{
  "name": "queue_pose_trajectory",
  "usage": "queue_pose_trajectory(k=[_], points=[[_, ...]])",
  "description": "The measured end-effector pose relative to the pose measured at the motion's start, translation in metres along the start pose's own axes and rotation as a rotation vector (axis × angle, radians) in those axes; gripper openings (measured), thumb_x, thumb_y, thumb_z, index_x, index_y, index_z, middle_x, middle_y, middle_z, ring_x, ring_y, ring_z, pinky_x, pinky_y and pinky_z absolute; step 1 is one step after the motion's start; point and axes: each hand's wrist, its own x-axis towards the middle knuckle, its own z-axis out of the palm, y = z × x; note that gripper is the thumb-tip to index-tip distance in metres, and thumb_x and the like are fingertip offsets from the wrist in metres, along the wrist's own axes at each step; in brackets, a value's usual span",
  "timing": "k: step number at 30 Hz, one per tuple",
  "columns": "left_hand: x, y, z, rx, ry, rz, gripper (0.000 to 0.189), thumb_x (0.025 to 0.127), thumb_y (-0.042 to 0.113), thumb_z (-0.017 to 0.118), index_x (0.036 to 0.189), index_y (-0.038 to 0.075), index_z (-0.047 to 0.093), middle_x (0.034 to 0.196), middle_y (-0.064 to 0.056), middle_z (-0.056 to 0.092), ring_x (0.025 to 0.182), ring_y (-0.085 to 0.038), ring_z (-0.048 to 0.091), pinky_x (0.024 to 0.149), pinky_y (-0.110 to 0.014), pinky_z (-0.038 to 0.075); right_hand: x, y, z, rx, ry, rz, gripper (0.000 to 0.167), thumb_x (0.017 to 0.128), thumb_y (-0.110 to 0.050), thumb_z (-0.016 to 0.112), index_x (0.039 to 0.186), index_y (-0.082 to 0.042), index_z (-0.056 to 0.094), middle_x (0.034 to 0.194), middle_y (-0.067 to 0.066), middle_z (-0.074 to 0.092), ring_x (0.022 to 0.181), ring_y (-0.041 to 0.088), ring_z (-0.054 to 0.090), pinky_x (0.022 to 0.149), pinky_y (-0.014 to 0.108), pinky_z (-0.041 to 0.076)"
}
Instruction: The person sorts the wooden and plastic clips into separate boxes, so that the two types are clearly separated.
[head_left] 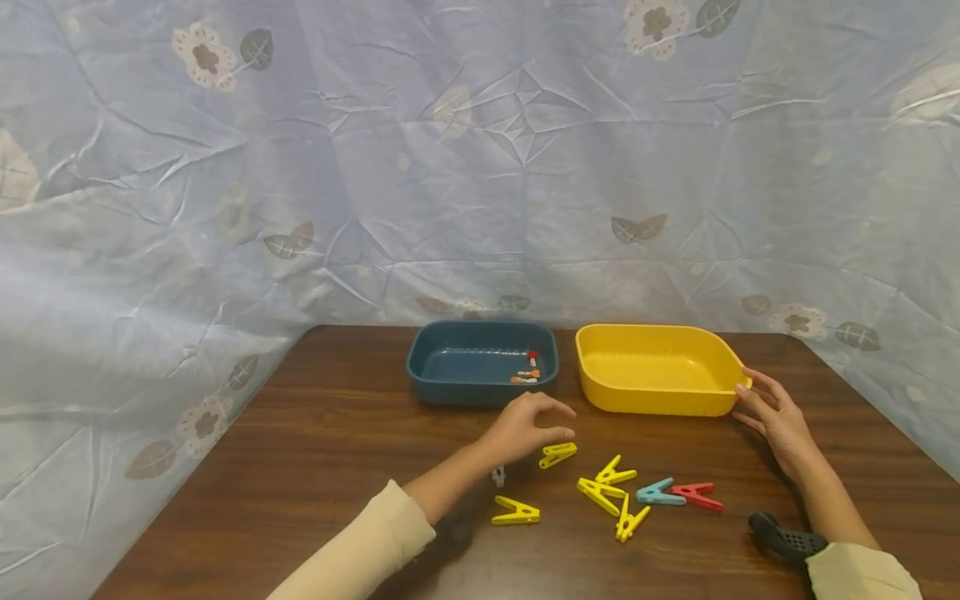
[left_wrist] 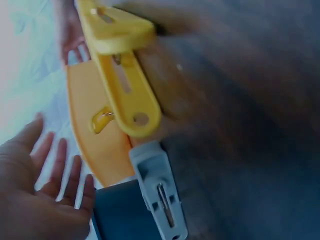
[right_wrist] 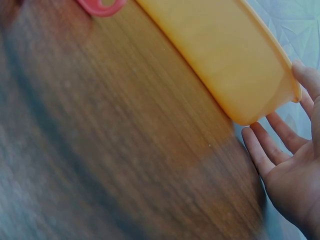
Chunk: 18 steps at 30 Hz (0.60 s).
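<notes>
Behind everything, a flowered cloth (head_left: 480,208) hangs in creases; before it stretches the dark wooden worktop (head_left: 315,467); two tubs stand side by side towards its far edge, the yellow tub (head_left: 645,400) on the right, the blue tub (head_left: 465,395) on the left, just apart; and there's the right hand (head_left: 780,421), at the yellow tub's right end, thumb and one finger seeming to pinch the corner lip, the other fingers spread below; the left hand (head_left: 528,429) hovers in front of the blue tub, thumb and fingers well parted, holding nothing; down to the pegs, five yellow pegs (head_left: 528,516) scattered about, a light blue peg (head_left: 656,497) with its tip against or very near a red peg (head_left: 684,492), and a grey peg (left_wrist: 156,186) by the left forearm; smallest of all, red, orange and white bits (head_left: 528,377) sit inside the blue tub, too tiny to name; so some sorting looks done, yet eight pegs lie loose, and none shows in the yellow tub; early going, I'd judge!
</notes>
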Motion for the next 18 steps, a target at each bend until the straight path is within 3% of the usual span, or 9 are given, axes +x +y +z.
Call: queue_pose_trajectory(k=[7,13,18], points=[[-0.012,-0.012,0.005,0.076,-0.080,-0.080,0.037,0.081,0.034,0.070,0.112,0.015,0.066,0.108,0.005,0.062,0.097,-0.011,0.050,0.082,-0.024,0.042,0.000,0.000,0.000,-0.011,-0.010,-0.003,0.048,0.095,-0.019,0.051,0.140,-0.021,0.034,0.117,-0.002,0.034,0.093,-0.002,0.051,0.074,0.018,0.048],[-0.016,-0.019,0.007,0.201,-0.129,-0.074,0.043,0.078,0.042,0.071,0.112,0.016,0.065,0.104,0.007,0.061,0.092,-0.008,0.048,0.077,-0.020,0.041,0.000,0.000,-0.001,-0.017,-0.007,0.004,0.049,0.096,-0.019,0.051,0.141,-0.021,0.033,0.117,-0.002,0.033,0.093,-0.003,0.051,0.074,0.018,0.048],[-0.018,-0.022,0.006,0.237,-0.164,-0.065,0.039,0.076,0.042,0.073,0.107,0.019,0.068,0.097,0.013,0.062,0.087,-0.005,0.046,0.074,-0.018,0.039,0.000,-0.001,-0.001,-0.028,-0.012,0.004,0.050,0.096,-0.019,0.050,0.142,-0.021,0.032,0.117,-0.004,0.033,0.094,-0.003,0.050,0.074,0.017,0.048]])
